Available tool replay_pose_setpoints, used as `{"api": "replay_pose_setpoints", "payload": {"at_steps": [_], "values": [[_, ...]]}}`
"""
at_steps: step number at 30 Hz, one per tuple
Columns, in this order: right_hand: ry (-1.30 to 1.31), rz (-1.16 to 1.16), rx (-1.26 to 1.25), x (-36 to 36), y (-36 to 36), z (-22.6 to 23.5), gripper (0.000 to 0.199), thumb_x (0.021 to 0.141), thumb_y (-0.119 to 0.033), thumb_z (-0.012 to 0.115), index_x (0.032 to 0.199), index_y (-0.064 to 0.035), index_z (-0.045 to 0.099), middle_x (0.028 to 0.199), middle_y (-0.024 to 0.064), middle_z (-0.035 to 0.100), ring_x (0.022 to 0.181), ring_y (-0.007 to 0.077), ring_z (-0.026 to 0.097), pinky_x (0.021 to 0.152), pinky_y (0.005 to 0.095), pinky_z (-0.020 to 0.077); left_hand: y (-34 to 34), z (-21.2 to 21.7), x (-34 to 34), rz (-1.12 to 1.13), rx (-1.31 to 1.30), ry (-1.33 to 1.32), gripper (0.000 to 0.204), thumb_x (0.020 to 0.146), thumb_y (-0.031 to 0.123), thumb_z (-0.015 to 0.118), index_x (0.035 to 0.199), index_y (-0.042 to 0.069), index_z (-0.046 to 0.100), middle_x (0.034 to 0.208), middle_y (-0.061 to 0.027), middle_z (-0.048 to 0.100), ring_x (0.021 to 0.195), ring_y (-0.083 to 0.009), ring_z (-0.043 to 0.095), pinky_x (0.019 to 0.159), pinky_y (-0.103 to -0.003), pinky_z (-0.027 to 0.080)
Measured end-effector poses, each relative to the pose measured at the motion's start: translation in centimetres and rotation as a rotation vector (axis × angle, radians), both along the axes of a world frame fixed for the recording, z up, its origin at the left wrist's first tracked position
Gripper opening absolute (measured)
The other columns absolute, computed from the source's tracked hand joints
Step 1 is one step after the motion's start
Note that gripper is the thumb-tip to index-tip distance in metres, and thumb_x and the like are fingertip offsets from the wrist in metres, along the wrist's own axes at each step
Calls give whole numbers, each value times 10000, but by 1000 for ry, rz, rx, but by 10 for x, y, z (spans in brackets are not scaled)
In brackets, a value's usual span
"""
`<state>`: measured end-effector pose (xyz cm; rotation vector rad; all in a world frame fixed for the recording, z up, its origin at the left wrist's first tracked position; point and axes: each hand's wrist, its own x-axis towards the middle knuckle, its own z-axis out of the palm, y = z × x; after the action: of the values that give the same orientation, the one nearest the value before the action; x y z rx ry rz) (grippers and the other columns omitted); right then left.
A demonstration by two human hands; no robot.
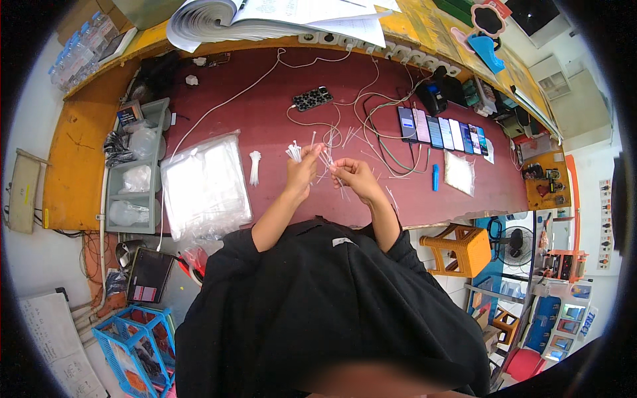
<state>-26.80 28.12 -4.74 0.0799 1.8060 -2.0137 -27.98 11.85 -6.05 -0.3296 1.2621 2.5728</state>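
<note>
My left hand (302, 170) is closed round a bundle of white cable ties (294, 151), whose ends stick out above the fingers. Close beside it, my right hand (354, 178) pinches a few more thin ties (326, 158) at its fingertips, and these reach across toward the left hand. Loose cable ties (352, 136) lie scattered on the dark red tabletop beyond and around the right hand. To the left, a bound bunch of white cable ties (255, 168) lies on its own. Exactly how many ties each hand has is hidden by the fingers.
Clear plastic bags (204, 179) lie left, beside a grey bin tray (137, 179). A row of phones (441, 131), a blue marker (436, 177) and a filled clear bag (459, 174) are on the right. Charging cables (381, 109) and a patterned phone (312, 99) lie farther back.
</note>
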Motion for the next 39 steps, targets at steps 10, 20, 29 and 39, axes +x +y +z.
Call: {"api": "replay_pose_setpoints", "payload": {"at_steps": [10, 20, 29, 39], "values": [[-43, 58, 77, 6, 7, 5, 172, 837, -132, 630, 934, 6, 597, 748, 25, 598, 641, 90, 563, 591, 227, 482, -23, -22, -16, 239, 156, 4, 217, 950, 287, 437, 1017, 92, 505, 627, 43, 386, 430, -33, 275, 381, -186, 221], [-53, -23, -99, 3, 1, 10, 172, 852, -156, 624, 937, -11, 585, 743, 10, 584, 632, 79, 555, 567, 222, 477, -14, -14, -8, -58, 368, 57, 282, 931, 327, 483, 980, 58, 549, 518, 86, 285, 399, -18, 203, 360, -189, 158], [-51, 56, -25, 7, -8, 6, 165, 859, -135, 607, 953, -1, 581, 722, 12, 578, 561, 67, 533, 484, 197, 437, -7, -12, -5, -114, -37, 103, 279, 918, 303, 518, 1034, 50, 547, 588, 68, 425, 409, 6, 231, 352, -171, 149], [-35, -102, 19, 6, -4, 12, 186, 851, -117, 615, 975, 20, 593, 720, 11, 581, 558, 53, 504, 465, 181, 396, -22, -24, -14, 136, 127, 81, 300, 944, 363, 437, 972, 75, 518, 536, 71, 287, 429, -19, 253, 364, -189, 202]]}}
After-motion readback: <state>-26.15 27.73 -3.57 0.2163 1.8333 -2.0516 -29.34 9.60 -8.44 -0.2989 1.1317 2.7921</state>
